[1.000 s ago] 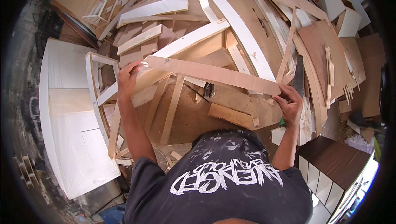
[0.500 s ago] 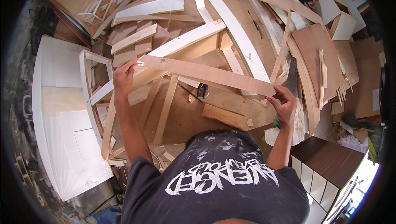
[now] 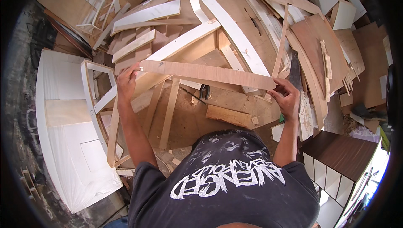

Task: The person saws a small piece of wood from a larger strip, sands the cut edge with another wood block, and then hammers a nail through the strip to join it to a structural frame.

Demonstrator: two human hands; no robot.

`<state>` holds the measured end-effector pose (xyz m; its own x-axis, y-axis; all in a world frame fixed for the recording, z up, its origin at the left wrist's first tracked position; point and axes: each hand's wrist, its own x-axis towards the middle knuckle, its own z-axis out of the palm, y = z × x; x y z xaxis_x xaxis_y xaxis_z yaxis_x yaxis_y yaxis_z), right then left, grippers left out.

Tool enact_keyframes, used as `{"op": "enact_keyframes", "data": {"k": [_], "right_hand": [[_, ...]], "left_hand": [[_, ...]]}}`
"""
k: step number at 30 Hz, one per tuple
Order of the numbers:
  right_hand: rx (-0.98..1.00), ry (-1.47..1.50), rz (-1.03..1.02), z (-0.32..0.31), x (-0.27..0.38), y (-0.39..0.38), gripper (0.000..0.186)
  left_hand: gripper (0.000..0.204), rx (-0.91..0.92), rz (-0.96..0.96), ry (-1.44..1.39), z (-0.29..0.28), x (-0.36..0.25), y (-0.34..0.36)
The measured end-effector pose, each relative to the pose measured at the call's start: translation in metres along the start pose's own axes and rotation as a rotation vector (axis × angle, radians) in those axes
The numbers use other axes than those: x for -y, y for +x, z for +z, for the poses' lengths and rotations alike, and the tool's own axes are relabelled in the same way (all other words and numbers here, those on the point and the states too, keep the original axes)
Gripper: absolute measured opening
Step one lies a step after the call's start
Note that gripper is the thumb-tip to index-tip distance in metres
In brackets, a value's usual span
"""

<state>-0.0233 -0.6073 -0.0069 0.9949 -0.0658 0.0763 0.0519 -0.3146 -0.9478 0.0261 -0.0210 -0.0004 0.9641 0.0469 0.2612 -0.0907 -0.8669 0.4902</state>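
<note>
Boards and offcuts crowd the workshop I look into, many of them heaped on a brown counter. My left hand pinches the left end of a thin brown strip, its fingers drawn almost together there. My right hand has the other end between thumb and fingertips, its remaining fingers loosely bent. I have the strip spanning the gap between both hands, broad face up, its right end a little nearer the body than its left. It passes over a white beam; from here I cannot tell whether the two touch.

On the near side of the strip I see black pliers on the counter, and near them a wood block, close to the dark shirt. Just beyond my right hand lies a saw. Past the strip, the beam's far end meets a long white board.

Farther out to my left is a side frame, with a big white panel beside it. To my right stands a dark-topped cabinet with white compartments. At the far right I make out a white box, and at the far left a small rack.
</note>
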Motion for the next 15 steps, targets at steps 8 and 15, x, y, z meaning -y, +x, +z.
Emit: {"op": "enact_keyframes", "data": {"k": [8, 15], "right_hand": [[0.0, -0.012, -0.028, 0.0, -0.004, -0.001, 0.046], [0.016, -0.045, 0.009, 0.0, -0.005, -0.004, 0.058]], "left_hand": [[0.048, -0.002, 0.014, 0.073, 0.0, 0.003, 0.0], [0.059, -0.068, -0.046, -0.015, 0.0, -0.012, -0.004]]}}
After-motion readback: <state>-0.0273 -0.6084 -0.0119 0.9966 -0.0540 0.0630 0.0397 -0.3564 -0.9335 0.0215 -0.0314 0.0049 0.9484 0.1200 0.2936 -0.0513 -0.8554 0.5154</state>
